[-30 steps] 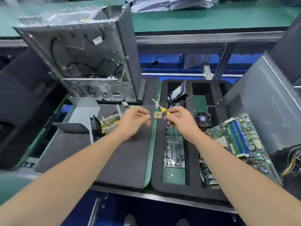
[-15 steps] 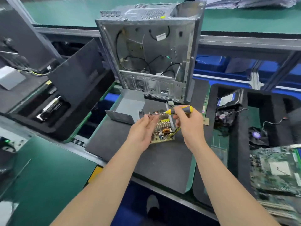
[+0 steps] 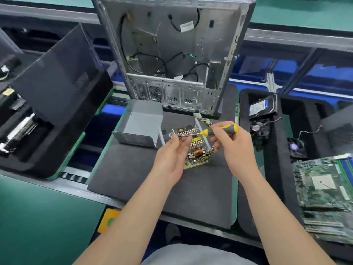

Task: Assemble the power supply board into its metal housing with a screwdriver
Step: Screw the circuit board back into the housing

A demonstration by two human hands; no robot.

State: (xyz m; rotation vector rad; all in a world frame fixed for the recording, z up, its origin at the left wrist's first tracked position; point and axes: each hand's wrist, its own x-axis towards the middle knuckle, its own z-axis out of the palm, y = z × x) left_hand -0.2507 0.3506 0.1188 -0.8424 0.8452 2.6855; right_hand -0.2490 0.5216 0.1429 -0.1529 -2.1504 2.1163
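The power supply board (image 3: 196, 153), yellowish with heat sinks and a copper coil, lies on the dark foam mat (image 3: 133, 173) below my hands. Its grey metal housing (image 3: 142, 129) sits just left of it, open side up. My right hand (image 3: 232, 148) grips the yellow-and-black screwdriver (image 3: 219, 130), held level with its shaft pointing left. My left hand (image 3: 173, 153) pinches the shaft's tip end above the board; whether a screw sits there I cannot tell.
An open computer case (image 3: 172, 54) stands upright behind the mat. A foam tray (image 3: 271, 169) on the right holds a hard drive (image 3: 262, 109), fans and a motherboard (image 3: 324, 184). A black panel (image 3: 55, 73) leans over another tray at left.
My view swung left from the right-hand tray to the mat. Both hands carried the screwdriver over the power supply board, and my left fingers now pinch its tip.
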